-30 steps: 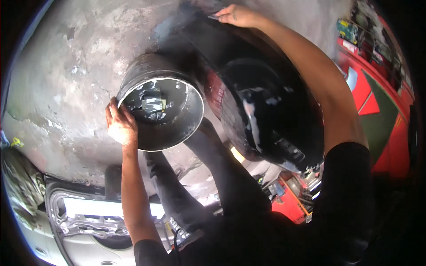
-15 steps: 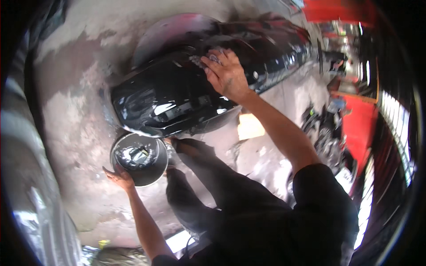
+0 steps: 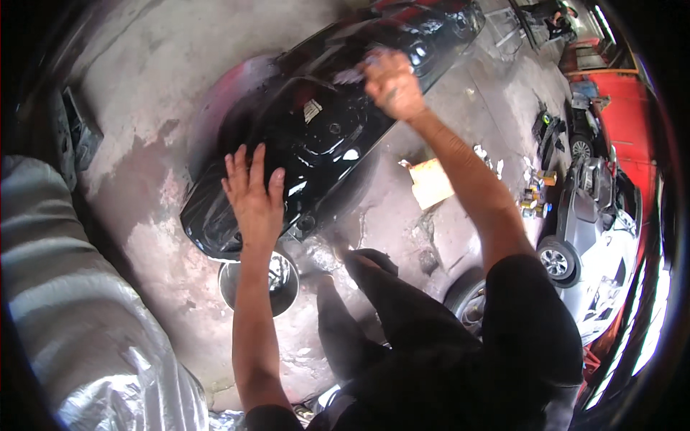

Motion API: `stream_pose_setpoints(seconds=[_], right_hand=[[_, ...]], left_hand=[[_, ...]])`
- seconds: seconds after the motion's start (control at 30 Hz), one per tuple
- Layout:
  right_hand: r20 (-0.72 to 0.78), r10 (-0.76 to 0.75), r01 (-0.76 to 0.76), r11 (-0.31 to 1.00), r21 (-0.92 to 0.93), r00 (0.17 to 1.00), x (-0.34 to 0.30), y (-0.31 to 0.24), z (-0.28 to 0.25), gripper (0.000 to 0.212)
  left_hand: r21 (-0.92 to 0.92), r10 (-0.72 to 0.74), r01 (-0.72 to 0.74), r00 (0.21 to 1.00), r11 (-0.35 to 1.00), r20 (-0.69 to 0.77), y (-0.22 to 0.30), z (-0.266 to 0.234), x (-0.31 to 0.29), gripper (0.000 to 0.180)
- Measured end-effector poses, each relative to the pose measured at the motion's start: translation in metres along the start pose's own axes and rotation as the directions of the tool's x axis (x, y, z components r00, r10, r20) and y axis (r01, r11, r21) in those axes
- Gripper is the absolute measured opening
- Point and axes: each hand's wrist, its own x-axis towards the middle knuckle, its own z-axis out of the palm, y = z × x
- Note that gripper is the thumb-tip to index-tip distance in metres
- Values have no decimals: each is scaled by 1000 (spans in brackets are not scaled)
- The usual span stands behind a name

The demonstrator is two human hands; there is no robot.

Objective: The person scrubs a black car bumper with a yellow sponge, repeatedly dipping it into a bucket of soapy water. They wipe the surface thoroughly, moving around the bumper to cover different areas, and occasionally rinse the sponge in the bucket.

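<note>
A long, glossy black car body panel, which looks like a bumper, stretches from the middle left to the far top of the view. My left hand lies on its near end, palm down with fingers spread. Farther along, my right hand is pressed to the panel's upper part, curled over a crumpled greyish-purple cloth. Motion smears those fingers, and most of the cloth is hidden beneath them. Under the panel's near end stands a dark round bucket holding shiny liquid, partly covered by my left forearm.
Silvery sheeting covers a bulky shape on the left. A yellowish sheet lies on the floor right of the panel. Small cans, a silver car and a red vehicle are farther right. Someone is at the far right.
My left hand has left the bucket's rim and now rests on the panel. My right hand has moved along the panel's surface. The view has shifted, showing more of the right side.
</note>
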Motion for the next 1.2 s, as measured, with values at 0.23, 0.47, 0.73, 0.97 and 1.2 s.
stream_pose_setpoints(seconds=[0.23, 0.47, 0.73, 0.97, 1.2], right_hand=[[5, 395, -390, 910, -139, 919, -43, 253, 61, 39], [-337, 593, -594, 797, 113, 731, -43, 118, 62, 46], [51, 704, -577, 536, 616, 708, -58, -151, -29, 58], [-367, 901, -524, 434, 733, 233, -20, 104, 44, 54], [40, 978, -143, -10, 990, 204, -55, 281, 145, 60]], left_hand=[[249, -37, 30, 999, 968, 21, -1, 44, 9, 57], [241, -188, 134, 958, 961, 218, 13, 23, 33, 66], [100, 48, -66, 984, 993, 169, 82, 80, 130, 59], [127, 18, -36, 990, 991, 139, 93, 79, 125, 59], [81, 29, -43, 987, 996, 159, 90, 85, 127, 61]])
